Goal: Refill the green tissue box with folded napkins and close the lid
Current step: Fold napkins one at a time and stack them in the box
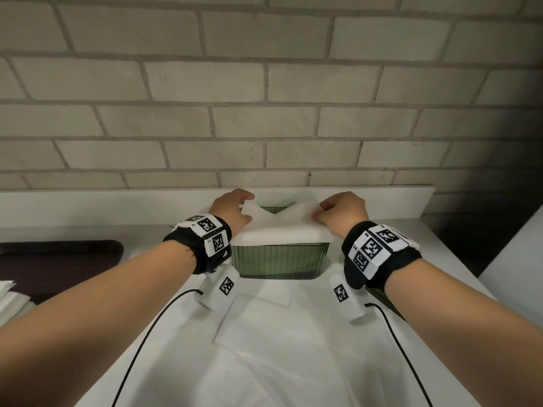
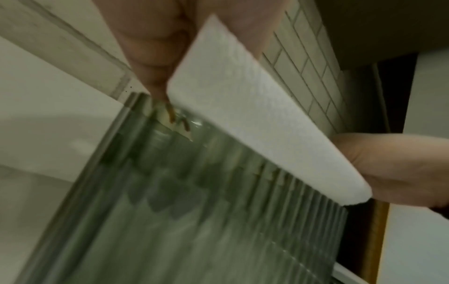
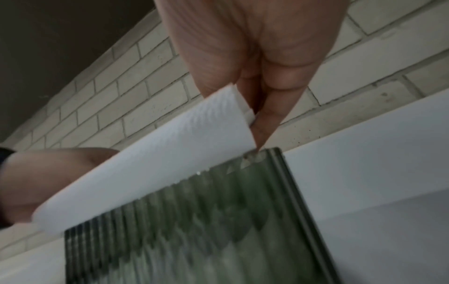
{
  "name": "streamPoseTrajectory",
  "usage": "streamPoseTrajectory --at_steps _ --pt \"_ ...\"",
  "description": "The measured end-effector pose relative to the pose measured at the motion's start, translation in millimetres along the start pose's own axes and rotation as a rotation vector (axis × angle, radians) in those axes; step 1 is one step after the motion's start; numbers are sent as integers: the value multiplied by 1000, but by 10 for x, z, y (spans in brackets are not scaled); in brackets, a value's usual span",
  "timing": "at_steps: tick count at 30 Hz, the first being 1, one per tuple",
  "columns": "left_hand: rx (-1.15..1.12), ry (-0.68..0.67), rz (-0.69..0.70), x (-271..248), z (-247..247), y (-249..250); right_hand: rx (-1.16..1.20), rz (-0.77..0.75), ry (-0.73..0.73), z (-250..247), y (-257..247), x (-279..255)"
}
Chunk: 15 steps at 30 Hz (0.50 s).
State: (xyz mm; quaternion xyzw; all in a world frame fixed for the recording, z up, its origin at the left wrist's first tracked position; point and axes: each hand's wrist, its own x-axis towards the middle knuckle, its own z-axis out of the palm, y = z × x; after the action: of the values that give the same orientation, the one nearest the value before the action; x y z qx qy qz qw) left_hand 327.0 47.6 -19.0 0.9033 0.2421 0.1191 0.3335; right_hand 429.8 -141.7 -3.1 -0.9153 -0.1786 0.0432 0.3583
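The green tissue box (image 1: 277, 261), ribbed and translucent, stood on the white desk (image 1: 440, 259) close to its far edge, just in front of the low white upstand at the foot of the brick wall (image 1: 264, 83). A stack of folded napkins (image 1: 282, 227) lay across the open top of the box, overhanging the near rim and bowed down in the middle, with both ends raised.

The left hand (image 1: 232, 210) held the left end of the stack; its fingers were curled over the far side and the thumb pressed the near side, so the end was pinched. In the left wrist view the fingers (image 2: 155, 57) were bent behind the napkin edge, directly above the box corner. The right hand (image 1: 343, 211) held the right end in the same manner, fingers curled and thumb against the paper; the right wrist view showed the fingertips (image 3: 264, 119) closed on the folded edge above the box's other corner.

A thin white sheet (image 1: 264, 348) covered the desk nearer the person. A dark tray (image 1: 58, 259) lay toward the left edge, and further white napkins (image 1: 8, 301) rested at the left border of the head view. No lid could be identified.
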Motion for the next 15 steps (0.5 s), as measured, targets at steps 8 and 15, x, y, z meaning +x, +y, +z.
streamPoseTrajectory --at_steps 8,15 --pt "-121 111 30 147 -76 -20 104 -63 35 84 50 9" --pt "-137 35 -30 88 -96 -9 132 -117 35 175 116 -21"
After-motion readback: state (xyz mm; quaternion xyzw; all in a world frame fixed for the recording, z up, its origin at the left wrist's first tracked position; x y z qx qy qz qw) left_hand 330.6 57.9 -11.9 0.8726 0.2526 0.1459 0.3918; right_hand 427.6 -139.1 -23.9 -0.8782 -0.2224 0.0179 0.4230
